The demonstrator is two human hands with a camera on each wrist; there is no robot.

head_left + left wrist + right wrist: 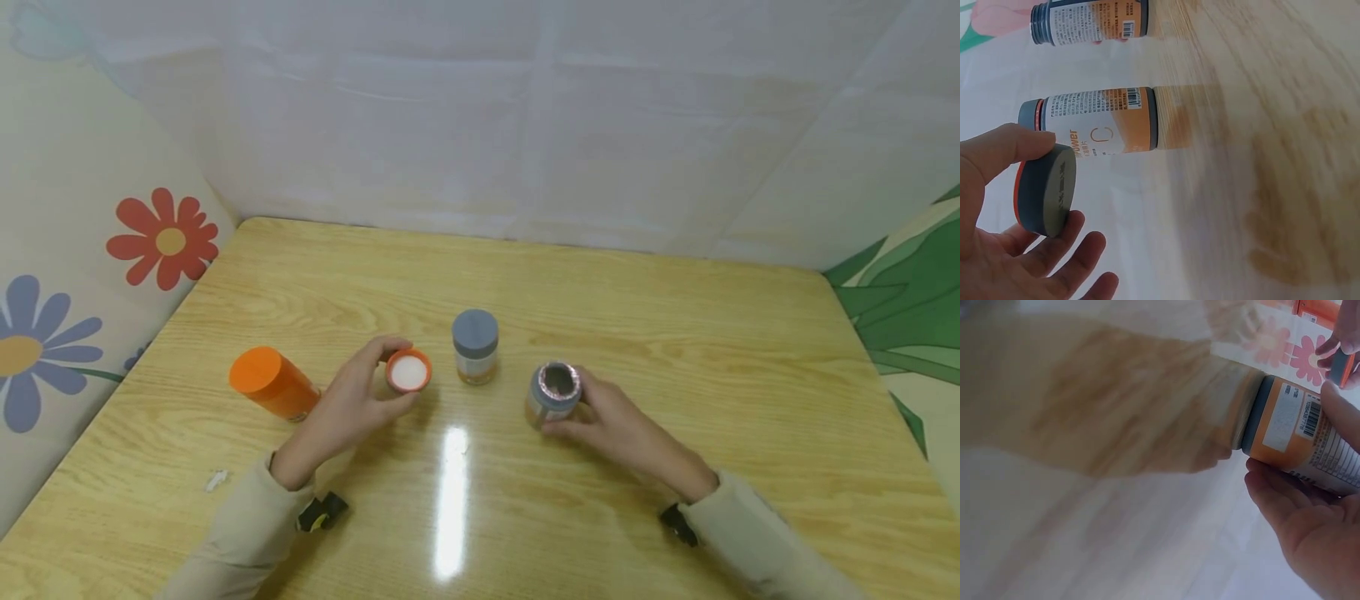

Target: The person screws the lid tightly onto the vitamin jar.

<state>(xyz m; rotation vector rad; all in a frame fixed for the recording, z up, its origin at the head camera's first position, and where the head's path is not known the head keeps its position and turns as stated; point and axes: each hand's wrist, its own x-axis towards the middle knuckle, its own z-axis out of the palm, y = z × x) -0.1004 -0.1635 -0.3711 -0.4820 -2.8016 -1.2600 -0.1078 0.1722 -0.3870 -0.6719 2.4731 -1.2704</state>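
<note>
In the head view my left hand pinches a round screw lid by its edge, its white inside facing up. The left wrist view shows that lid as dark grey with an orange rim, clear of the table. My right hand grips an uncapped supplement bottle around its side. Shreds of shiny foil ring its mouth. In the right wrist view this bottle has an orange and white label and its base close to the tabletop. Between the hands a matching bottle stands upright with its grey lid on.
An orange cylindrical container stands left of my left hand, close to the forearm. A small white scrap lies on the wooden table near the left sleeve. White cloth hangs behind the table's far edge.
</note>
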